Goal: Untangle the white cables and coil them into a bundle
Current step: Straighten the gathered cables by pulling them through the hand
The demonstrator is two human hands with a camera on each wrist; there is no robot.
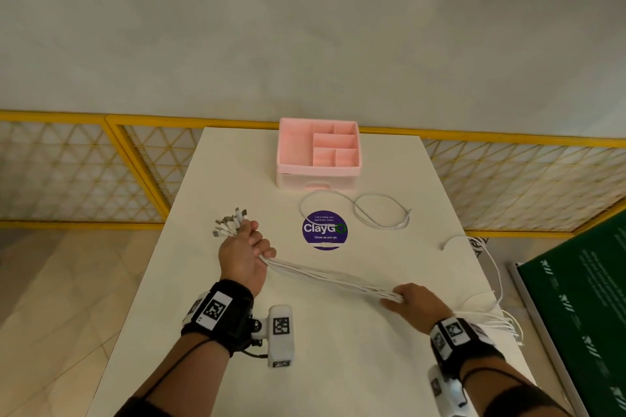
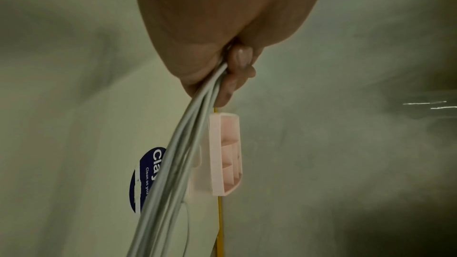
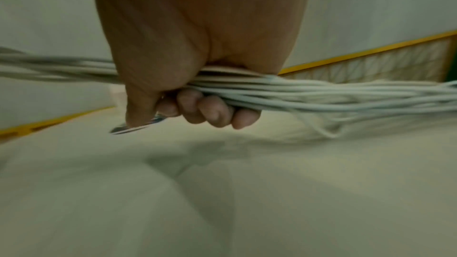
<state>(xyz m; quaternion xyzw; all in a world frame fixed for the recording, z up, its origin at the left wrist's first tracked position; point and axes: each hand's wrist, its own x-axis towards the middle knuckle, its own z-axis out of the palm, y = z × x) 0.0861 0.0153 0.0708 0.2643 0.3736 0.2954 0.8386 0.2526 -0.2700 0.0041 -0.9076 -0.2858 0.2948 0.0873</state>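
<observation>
Several white cables (image 1: pixel 330 278) stretch in one bunch between my two hands above the white table (image 1: pixel 338 366). My left hand (image 1: pixel 246 249) grips the bunch near its plug ends (image 1: pixel 230 222), which fan out past the fist; the left wrist view shows fingers (image 2: pixel 241 60) curled round the strands (image 2: pixel 178 153). My right hand (image 1: pixel 411 301) grips the same bunch farther along, fingers (image 3: pixel 212 112) wrapped round the cables (image 3: pixel 321 95). Their loose tails (image 1: pixel 501 322) trail off the table's right edge. One separate white cable (image 1: pixel 372 210) lies looped on the table near the box.
A pink compartment box (image 1: pixel 318 152) with a drawer stands at the table's far end. A round purple sticker (image 1: pixel 324 230) marks the middle of the table. A yellow lattice railing (image 1: pixel 101 173) runs behind, and a green board (image 1: pixel 582 315) leans at the right.
</observation>
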